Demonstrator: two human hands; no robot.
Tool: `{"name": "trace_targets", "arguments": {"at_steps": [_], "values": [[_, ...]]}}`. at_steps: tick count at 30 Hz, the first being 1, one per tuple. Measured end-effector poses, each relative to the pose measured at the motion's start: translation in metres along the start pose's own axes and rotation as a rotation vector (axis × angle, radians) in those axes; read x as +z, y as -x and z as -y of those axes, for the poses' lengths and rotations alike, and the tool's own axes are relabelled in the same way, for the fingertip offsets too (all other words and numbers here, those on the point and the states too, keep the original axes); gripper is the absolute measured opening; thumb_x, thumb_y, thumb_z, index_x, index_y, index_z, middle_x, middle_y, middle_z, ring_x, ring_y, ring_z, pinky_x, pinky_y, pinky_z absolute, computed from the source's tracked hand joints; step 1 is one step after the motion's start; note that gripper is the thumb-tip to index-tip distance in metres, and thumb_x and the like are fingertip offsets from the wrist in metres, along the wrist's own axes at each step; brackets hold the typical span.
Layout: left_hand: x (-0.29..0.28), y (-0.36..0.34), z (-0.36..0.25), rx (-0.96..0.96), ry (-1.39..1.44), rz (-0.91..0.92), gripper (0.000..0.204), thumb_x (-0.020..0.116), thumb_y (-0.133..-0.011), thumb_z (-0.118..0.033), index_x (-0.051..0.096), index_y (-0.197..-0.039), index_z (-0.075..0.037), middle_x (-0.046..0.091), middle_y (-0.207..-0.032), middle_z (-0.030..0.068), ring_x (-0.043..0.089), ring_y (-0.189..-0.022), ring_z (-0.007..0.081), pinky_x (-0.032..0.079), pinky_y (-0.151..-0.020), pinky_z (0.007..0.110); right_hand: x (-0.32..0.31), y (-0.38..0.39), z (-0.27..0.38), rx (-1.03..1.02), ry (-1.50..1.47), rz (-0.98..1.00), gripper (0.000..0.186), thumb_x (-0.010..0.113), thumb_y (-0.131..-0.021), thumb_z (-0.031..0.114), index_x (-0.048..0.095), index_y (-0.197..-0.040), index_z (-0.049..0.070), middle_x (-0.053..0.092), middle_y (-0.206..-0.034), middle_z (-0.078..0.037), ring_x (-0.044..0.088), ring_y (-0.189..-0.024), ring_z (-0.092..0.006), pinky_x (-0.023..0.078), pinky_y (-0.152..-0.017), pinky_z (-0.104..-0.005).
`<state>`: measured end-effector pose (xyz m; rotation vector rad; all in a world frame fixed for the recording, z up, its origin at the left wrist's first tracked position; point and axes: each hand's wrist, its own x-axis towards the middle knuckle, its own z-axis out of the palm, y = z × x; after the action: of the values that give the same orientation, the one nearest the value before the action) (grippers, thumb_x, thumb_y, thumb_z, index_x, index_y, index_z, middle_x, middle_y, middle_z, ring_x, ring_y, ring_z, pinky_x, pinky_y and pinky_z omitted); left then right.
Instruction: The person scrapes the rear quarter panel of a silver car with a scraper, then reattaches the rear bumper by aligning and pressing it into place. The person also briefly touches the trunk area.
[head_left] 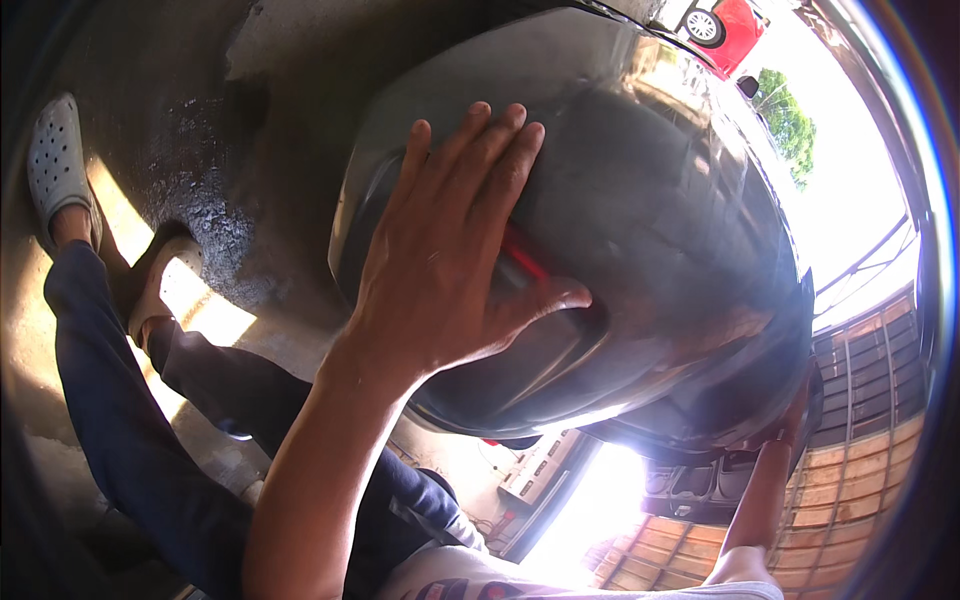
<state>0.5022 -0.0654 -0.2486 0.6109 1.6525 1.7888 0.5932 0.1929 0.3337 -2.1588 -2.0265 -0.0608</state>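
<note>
My left hand [445, 230] is spread flat, palm down, over the dark grey body of a car [640, 190]. Its fingers are straight and the thumb sticks out to the right. Whether the palm presses on the panel or hovers just above it, I cannot tell. A red strip, perhaps a light or reflector [525, 258], shows partly behind this hand. At the lower right, my right hand [793, 415] reaches up to the car's shaded edge; its fingers are lost in the dark there.
Two legs in dark trousers [120, 390] with light clogs [62, 160] stand on the stained concrete floor [270, 190] at left. A red car [728, 35] is at the top right. Brick wall with a metal grille [850, 470] lies lower right. A white boxy unit [540, 465] stands below the car.
</note>
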Motion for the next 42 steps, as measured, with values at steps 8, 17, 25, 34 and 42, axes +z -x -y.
{"name": "trace_targets", "arguments": {"at_steps": [8,17,25,34,42], "values": [[0.005,0.013,0.006,0.003,0.012,-0.057,0.111,0.066,-0.091,-0.080,0.040,-0.169,-0.005,0.044,-0.173,0.0172,0.039,-0.161,0.0381,0.026,-0.132,0.062,0.009,0.006,0.007,-0.038,0.025,0.004,0.082,0.045,-0.114,0.065,0.039,-0.169,0.004,0.048,-0.165,-0.012,0.050,-0.149,-0.0255,0.040,-0.124,-0.0385],[0.004,0.029,-0.001,0.035,-0.003,-0.073,0.110,0.065,-0.093,-0.079,0.040,-0.169,-0.003,0.044,-0.172,0.0189,0.039,-0.161,0.0380,0.027,-0.132,0.061,0.018,0.015,0.015,-0.089,0.045,0.032,0.078,0.046,-0.115,0.061,0.040,-0.168,0.004,0.049,-0.163,-0.013,0.051,-0.147,-0.0251,0.043,-0.122,-0.0383],[0.006,0.035,-0.021,0.096,0.052,-0.074,0.111,0.065,-0.093,-0.081,0.041,-0.168,-0.003,0.043,-0.172,0.0202,0.040,-0.160,0.0394,0.027,-0.132,0.061,0.020,0.017,0.014,-0.110,0.044,0.074,0.075,0.048,-0.115,0.058,0.040,-0.167,0.004,0.050,-0.162,-0.013,0.052,-0.146,-0.0246,0.045,-0.121,-0.0381],[-0.011,0.035,-0.051,0.140,0.035,0.041,0.114,0.056,-0.094,-0.087,0.040,-0.169,-0.002,0.042,-0.172,0.0206,0.041,-0.160,0.0403,0.027,-0.132,0.062,0.026,0.014,0.018,-0.120,0.009,0.134,0.072,0.050,-0.116,0.055,0.041,-0.166,0.004,0.050,-0.160,-0.013,0.053,-0.145,-0.0242,0.047,-0.119,-0.0379],[0.010,-0.039,-0.082,0.123,-0.137,0.165,0.124,0.055,-0.089,-0.093,0.037,-0.169,-0.001,0.041,-0.173,0.0221,0.037,-0.162,0.0391,0.025,-0.134,0.060,0.026,0.015,0.036,-0.102,-0.008,0.228,0.069,0.052,-0.116,0.052,0.042,-0.165,0.004,0.051,-0.159,-0.013,0.054,-0.144,-0.0237,0.049,-0.117,-0.0378]]}}
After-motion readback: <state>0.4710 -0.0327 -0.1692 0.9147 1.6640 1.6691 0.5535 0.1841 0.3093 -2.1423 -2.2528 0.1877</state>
